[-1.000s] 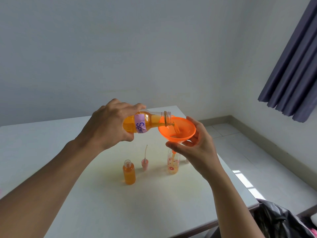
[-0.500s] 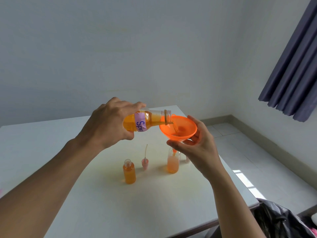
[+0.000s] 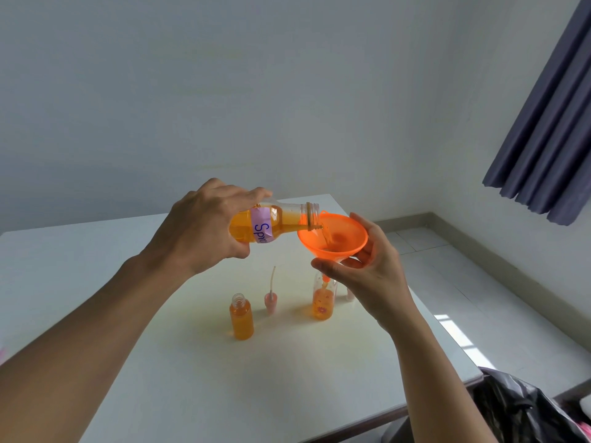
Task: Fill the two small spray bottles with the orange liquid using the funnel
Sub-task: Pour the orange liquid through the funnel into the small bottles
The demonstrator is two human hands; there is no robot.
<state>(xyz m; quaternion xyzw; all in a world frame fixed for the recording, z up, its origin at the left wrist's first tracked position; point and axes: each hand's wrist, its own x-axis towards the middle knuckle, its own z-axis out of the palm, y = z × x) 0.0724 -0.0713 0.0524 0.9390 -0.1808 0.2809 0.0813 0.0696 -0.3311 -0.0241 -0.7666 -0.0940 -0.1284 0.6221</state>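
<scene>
My left hand (image 3: 204, 228) grips a clear bottle of orange liquid (image 3: 275, 223) with a purple label, tipped sideways, its mouth over an orange funnel (image 3: 332, 238). Liquid runs from the bottle into the funnel. My right hand (image 3: 367, 270) holds the funnel by its neck, and the spout points into a small flowered spray bottle (image 3: 323, 303) that is about half full of orange. A second small spray bottle (image 3: 242, 318) stands open to the left, nearly full of orange.
A pink spray cap with its thin tube (image 3: 270, 298) stands between the two small bottles on the white table (image 3: 160, 362). Another pink cap (image 3: 350, 295) is partly hidden behind my right hand. A black bag (image 3: 518, 407) lies past the table's right corner.
The orange level in the flowered spray bottle has risen from near the bottom to about half. Both hands have stayed almost in place while pouring.
</scene>
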